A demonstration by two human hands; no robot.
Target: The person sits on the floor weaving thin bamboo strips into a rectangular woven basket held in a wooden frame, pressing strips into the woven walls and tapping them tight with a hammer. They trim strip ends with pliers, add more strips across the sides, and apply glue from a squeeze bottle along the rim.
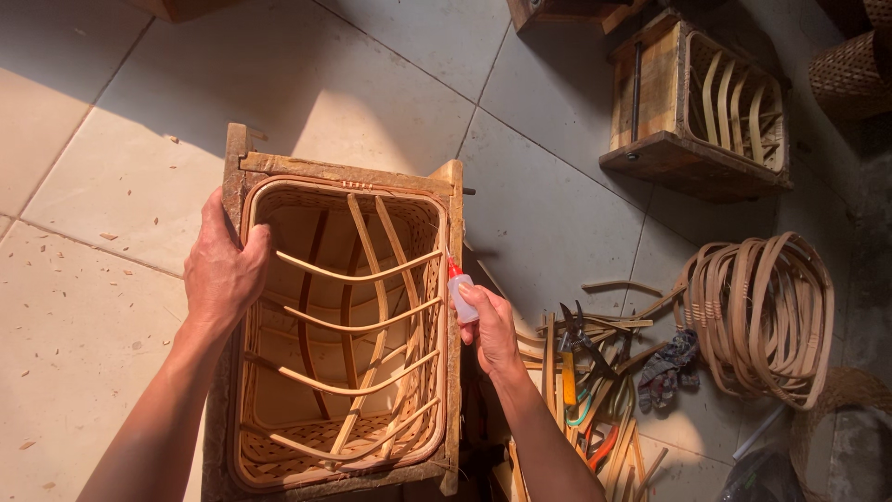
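Head view looks straight down on a wooden mould frame standing on a pale tiled floor, with a half-woven rattan basket seated inside it in the lower centre of the frame. Bent ribs cross the basket's open middle, and woven strips line its inner walls. The left hand is closed over the frame's left edge, fingers curled inward over the basket rim. The right hand sits just outside the frame's right edge, wrapped around a small glue bottle with a red nozzle that points up and left at the rim, touching it or close to it; which cannot be told.

Lower right, near the right forearm, lies a heap of cut rattan strips with black shears and a dark rag on top. Further right rests a coil of rattan hoops. Toward the upper right stands a second wooden mould tipped on its side, holding curved ribs. A woven basket shows at the top right corner, partly in shadow.
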